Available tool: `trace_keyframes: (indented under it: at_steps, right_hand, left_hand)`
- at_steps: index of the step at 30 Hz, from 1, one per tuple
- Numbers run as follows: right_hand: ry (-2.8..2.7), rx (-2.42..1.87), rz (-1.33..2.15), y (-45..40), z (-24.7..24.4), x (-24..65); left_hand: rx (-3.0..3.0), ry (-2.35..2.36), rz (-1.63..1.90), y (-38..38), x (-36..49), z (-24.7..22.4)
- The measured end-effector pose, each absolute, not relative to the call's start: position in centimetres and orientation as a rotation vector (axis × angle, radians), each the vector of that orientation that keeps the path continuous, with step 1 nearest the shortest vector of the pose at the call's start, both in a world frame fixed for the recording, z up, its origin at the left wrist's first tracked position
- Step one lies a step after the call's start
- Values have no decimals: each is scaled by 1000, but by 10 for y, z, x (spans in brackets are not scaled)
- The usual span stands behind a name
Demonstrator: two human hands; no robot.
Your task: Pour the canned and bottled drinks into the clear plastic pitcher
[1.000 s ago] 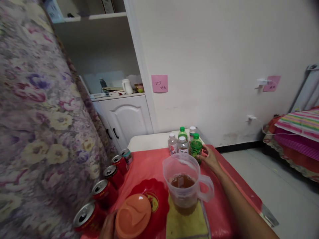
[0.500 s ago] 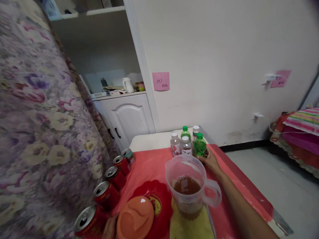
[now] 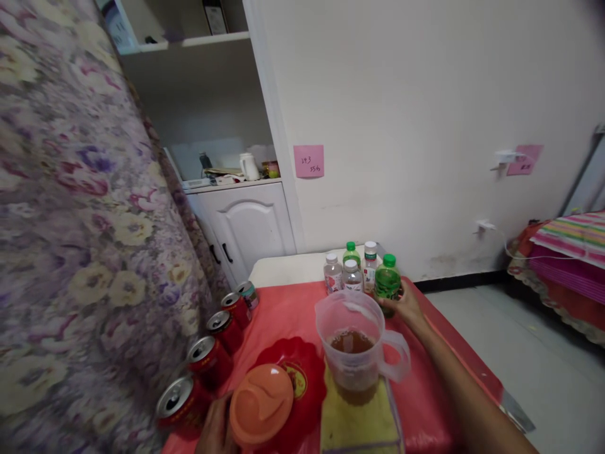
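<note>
Reference point: the jug [image 3: 352, 372], part-filled with brown liquid, on a yellow mat [image 3: 359, 425] on the desk [image 3: 283, 271]. Far left of the jug, five cans [image 3: 217, 366] form a row. Near left, the left hand [image 3: 215, 429] has its fingers against the left edge of the lid [image 3: 261, 403]; whether they grip it cannot be told. The lid is over the plate [image 3: 309, 366], left of the jug; this placement is unchanged from the earlier views. Behind the jug, four bottles [image 3: 333, 277] are grouped closely. Behind and right of the jug is the green bottle [image 3: 387, 280], gripped by the fingers of the right hand [image 3: 409, 310] around its lower part.

Change: the green bottle has shifted right relative to the jug. Earlier it masked most of the tall bottle [image 3: 370, 277]; that label now shows. Result: the green bottle is set farther out from the group, under right-hand control. Its base is obscured, so whether it is raised or resting cannot be told.
</note>
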State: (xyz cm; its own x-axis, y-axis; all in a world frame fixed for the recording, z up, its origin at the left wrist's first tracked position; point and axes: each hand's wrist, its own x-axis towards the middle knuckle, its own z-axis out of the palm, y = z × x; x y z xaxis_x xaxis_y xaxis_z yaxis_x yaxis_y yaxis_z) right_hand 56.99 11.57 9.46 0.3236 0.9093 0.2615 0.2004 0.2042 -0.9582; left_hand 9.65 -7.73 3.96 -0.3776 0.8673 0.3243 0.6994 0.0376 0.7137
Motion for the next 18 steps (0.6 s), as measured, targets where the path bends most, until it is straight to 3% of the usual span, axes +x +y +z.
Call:
trace_keyframes:
  at_steps: [8, 18]
  right_hand:
    - [-1104, -1317, 636, 80, 117, 598]
    - [-1108, -1264, 712, 16, 106, 614]
  left_hand:
    - [1668, 2166, 1241, -71, 94, 34]
    - [1770, 2210, 1222, -74, 93, 31]
